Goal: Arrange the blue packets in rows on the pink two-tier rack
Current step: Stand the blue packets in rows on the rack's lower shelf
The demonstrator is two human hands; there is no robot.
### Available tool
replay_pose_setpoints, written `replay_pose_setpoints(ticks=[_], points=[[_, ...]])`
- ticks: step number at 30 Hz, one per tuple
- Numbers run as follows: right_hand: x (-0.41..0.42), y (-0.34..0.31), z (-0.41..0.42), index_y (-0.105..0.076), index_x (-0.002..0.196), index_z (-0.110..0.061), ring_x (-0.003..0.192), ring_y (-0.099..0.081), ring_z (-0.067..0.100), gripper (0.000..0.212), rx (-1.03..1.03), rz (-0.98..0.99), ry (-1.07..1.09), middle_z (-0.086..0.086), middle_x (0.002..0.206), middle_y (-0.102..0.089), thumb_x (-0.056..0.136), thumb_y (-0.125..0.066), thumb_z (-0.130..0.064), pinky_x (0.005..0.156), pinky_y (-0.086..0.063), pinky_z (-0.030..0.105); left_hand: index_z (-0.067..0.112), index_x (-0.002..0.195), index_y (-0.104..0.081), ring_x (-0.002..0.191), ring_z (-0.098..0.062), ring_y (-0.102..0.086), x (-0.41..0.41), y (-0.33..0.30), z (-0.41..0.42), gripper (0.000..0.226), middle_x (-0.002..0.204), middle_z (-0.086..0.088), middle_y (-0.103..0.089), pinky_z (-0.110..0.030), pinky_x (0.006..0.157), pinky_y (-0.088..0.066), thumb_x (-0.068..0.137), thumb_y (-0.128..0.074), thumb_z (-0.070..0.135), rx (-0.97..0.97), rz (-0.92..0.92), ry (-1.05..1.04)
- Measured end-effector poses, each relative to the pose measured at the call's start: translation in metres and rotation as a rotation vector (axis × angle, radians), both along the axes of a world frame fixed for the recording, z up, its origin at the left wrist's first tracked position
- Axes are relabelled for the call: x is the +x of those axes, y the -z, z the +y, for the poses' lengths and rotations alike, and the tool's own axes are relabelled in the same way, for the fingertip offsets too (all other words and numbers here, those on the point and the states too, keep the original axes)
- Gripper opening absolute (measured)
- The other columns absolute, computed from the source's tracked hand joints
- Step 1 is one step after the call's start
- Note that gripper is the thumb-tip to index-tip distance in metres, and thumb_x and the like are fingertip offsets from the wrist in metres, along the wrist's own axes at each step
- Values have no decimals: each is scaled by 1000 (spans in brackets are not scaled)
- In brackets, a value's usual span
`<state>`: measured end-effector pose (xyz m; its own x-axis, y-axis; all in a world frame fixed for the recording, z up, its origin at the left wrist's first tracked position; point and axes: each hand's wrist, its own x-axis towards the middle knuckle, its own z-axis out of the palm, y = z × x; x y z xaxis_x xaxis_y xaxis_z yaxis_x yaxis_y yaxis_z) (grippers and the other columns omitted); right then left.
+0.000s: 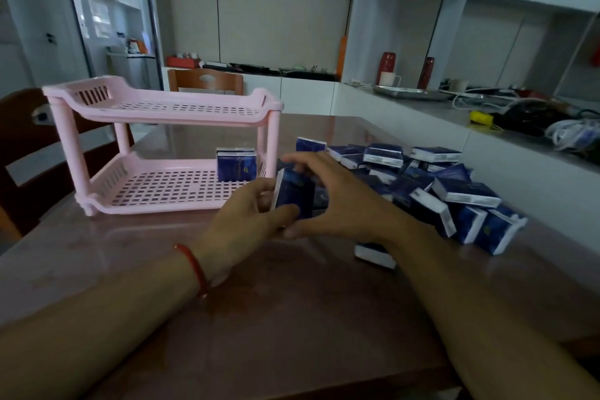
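left hand (250, 214) and right hand (328, 191) both grip one blue packet (293, 193); packets upright (236, 164) on lower tier of pink rack (162, 114); loose pile (438, 185) on counter (259, 318)

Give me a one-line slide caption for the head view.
Both hands hold a blue packet before the pink rack; packets stand on its lower tier, a pile waits alongside.

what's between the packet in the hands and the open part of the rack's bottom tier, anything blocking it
Nothing visible blocks it. The held packet sits just right of the pink rack, gripped by the left hand and right hand. The bottom tier is bare left of the standing packets in its right end; only the right front post stands close by.
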<state>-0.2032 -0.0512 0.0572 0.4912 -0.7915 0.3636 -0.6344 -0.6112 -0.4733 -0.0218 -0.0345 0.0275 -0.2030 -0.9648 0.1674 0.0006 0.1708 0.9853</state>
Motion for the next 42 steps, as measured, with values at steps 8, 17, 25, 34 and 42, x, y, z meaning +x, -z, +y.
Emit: replay_pose_setpoints(ticks=[8,17,25,34,42], points=[[-72,-15,58,-72,105,-31,88,-61,-2,14,-217,18,475,-16,99,-69,97,-61,-27,83,-55,33,13,115,-63,78,-30,-69,16,0,-6,28,103,-10,-70,-28,57,-59,92,-58,-2,-79,-271,-36],[-57,36,91,-60,128,-39,104,-53,-2,51,-121,238,459,-19,122,-52,83,-65,-62,83,-41,14,28,121,-67,100,-17,-68,20,4,-6,38,112,2,-72,-46,92,-56,85,-69,17,-289,-473,-9],[-35,18,80,-72,108,-12,80,-73,21,25,390,-669,222,6,98,-77,98,-56,-28,70,-59,26,29,125,-64,88,-13,-71,26,4,-7,46,115,1,-72,-36,79,-59,88,-66,2,-342,-437,38],[-13,40,53,-67,103,-16,71,-71,12,24,128,-302,272,-1,88,-72,105,-47,-29,67,-56,24,28,140,-52,106,-10,-68,23,5,-4,72,127,2,-66,-32,94,-58,75,-84,27,-238,-451,218],[-8,33,49,-39,145,-36,100,-58,-3,64,-70,-98,287,-21,131,-51,88,-67,-46,77,-51,16,35,133,-57,107,0,-60,41,0,-12,64,123,16,-64,-10,91,-44,75,-85,29,-554,-756,120]])
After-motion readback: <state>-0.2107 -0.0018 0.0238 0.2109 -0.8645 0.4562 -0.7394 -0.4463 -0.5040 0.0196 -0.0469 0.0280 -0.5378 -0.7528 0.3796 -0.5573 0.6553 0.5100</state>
